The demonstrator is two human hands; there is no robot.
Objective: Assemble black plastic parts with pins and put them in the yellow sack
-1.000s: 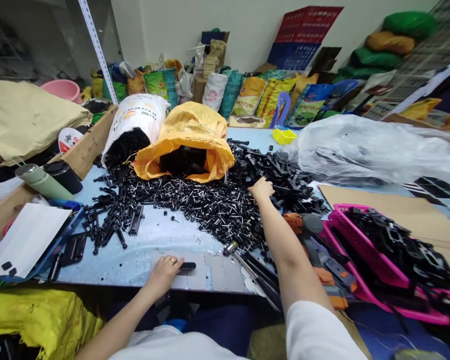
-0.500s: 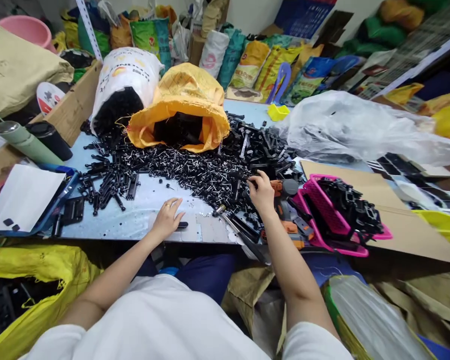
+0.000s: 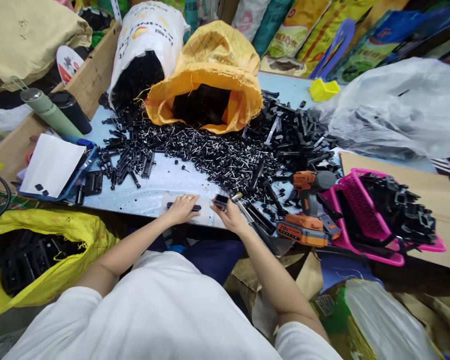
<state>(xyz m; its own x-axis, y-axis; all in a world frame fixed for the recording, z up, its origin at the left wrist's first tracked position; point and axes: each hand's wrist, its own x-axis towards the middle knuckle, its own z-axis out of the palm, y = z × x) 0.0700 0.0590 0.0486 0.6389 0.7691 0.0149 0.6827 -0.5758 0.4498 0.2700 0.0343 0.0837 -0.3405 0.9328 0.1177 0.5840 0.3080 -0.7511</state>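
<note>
My left hand rests on a flat black plastic strip at the near edge of the blue table, fingers laid over it. My right hand is just to its right, pinching a small black plastic part above the table edge. A large heap of small black parts with metal pins spreads behind both hands. An orange cordless drill lies to the right of my right hand.
A yellow sack and a white sack spill black parts at the back. A pink basket of black parts sits right, a clear plastic bag behind it. White paper on a blue tray and two flasks stand left.
My right hand drew back from the far heap to the near table edge, now holding a small black part beside the left hand. The view tilted downward.
</note>
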